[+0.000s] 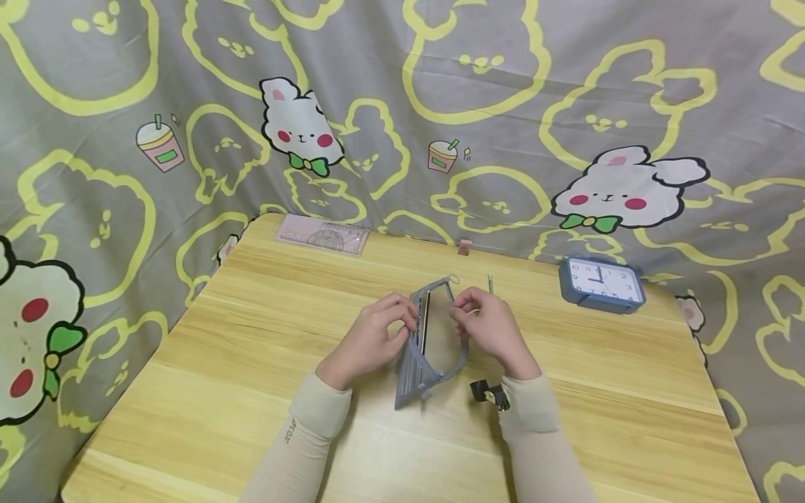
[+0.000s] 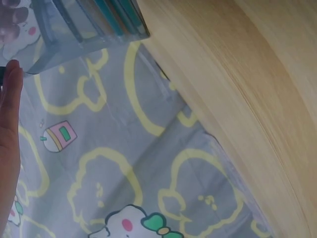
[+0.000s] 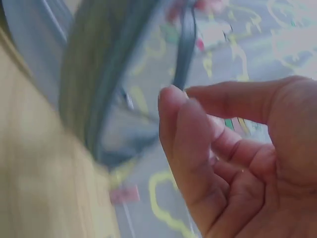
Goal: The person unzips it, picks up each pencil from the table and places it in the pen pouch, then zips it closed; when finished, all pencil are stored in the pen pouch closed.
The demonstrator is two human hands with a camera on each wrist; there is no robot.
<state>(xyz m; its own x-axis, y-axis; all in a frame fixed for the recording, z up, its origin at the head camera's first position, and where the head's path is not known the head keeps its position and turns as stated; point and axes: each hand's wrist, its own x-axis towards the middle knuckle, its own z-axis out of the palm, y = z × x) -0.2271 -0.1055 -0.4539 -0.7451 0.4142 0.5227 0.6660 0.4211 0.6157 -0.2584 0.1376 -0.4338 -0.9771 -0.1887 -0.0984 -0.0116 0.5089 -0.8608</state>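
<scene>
A translucent grey pencil case [image 1: 411,383] stands tilted over the middle of the table, its mouth spread wide. Slim pens or pencils [image 2: 116,17] show through its clear side in the left wrist view. My left hand [image 1: 371,339] grips the left edge of the mouth, with fingers and thumb on the rim. The thumb and fingertips of my right hand [image 1: 493,328] pinch the opposite rim, a thin grey strip [image 3: 186,44] in the right wrist view. That view is blurred, so the zipper pull cannot be made out.
Beyond the right hand lies a pencil [image 1: 490,282]. A blue desk clock [image 1: 602,285] stands at the back right. Near the back edge are a small pink object [image 1: 465,246] and a flat clear pouch or card [image 1: 323,235]. A patterned curtain [image 1: 377,91] hangs behind the wooden table [image 1: 251,335].
</scene>
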